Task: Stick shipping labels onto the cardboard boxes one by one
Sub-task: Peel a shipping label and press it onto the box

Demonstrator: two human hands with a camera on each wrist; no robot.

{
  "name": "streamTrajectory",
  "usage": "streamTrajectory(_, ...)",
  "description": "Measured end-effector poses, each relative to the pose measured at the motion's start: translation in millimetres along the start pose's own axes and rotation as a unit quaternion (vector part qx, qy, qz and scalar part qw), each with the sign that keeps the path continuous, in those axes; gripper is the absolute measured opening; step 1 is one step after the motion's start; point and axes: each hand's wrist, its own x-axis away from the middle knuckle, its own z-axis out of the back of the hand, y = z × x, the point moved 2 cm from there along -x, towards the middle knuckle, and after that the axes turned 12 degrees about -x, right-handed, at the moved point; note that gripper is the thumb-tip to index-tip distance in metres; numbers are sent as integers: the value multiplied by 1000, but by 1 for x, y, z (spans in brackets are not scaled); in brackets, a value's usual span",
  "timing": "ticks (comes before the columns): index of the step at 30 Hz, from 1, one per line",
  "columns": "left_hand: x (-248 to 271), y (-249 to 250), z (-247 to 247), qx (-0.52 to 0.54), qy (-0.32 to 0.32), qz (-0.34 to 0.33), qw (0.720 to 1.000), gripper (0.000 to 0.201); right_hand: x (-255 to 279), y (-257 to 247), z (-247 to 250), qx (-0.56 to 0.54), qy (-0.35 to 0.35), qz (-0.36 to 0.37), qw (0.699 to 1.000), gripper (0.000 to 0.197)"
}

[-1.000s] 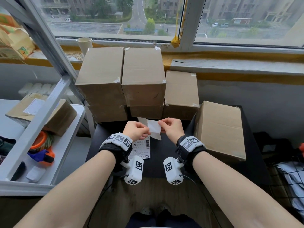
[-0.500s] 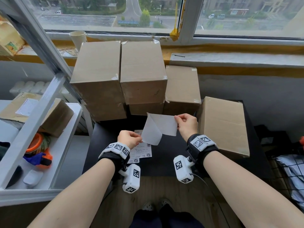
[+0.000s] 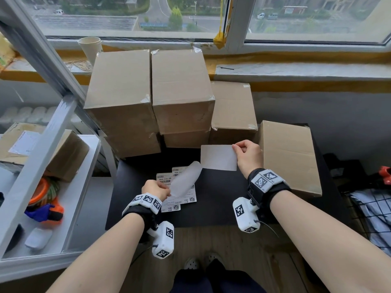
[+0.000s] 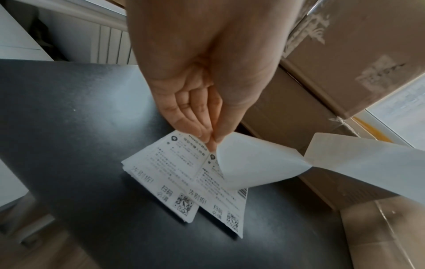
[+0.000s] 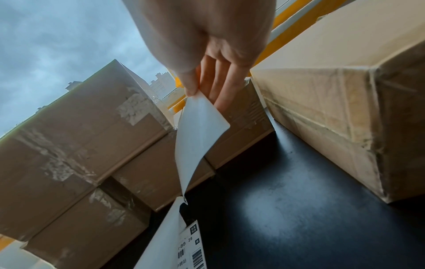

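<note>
My right hand [image 3: 234, 148] pinches a white shipping label [image 3: 219, 157] by its top right corner, blank back toward me, above the black table [image 3: 215, 208]. My left hand [image 3: 169, 192] pinches the curled, translucent backing sheet [image 3: 186, 178] lower left. In the wrist views the label [image 5: 197, 132] and backing [image 4: 257, 163] still meet at one corner. Under my left hand [image 4: 212, 141] a stack of printed labels [image 4: 174, 174] lies on the table. Plain cardboard boxes [image 3: 182, 92] are stacked at the back. A single box [image 3: 289, 157] stands just right of my right hand [image 5: 195, 92].
A white shelf [image 3: 84, 187] at left holds a labelled box [image 3: 42, 151] and an orange tape dispenser [image 3: 44, 199]. A paper cup [image 3: 90, 47] sits on the windowsill. A wire basket with cloth [image 3: 372, 212] stands at far right.
My hands have drawn apart: the right went up and right with the label, the left down and toward me with the backing. The label has peeled off to its last corner.
</note>
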Motion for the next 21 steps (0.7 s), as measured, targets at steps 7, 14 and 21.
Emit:
streamTrajectory(7, -5, 1, -1, -28, 12, -11, 999, 14, 5, -7, 5, 16, 8, 19, 1000, 17)
streamTrajectory(14, -6, 2, 2, -123, 27, -39, 991, 15, 9, -16, 14, 12, 18, 39, 999, 15)
streamTrajectory(21, 9, 16, 12, -336, 34, -127, 933, 24, 17, -24, 24, 12, -7, 62, 998, 13)
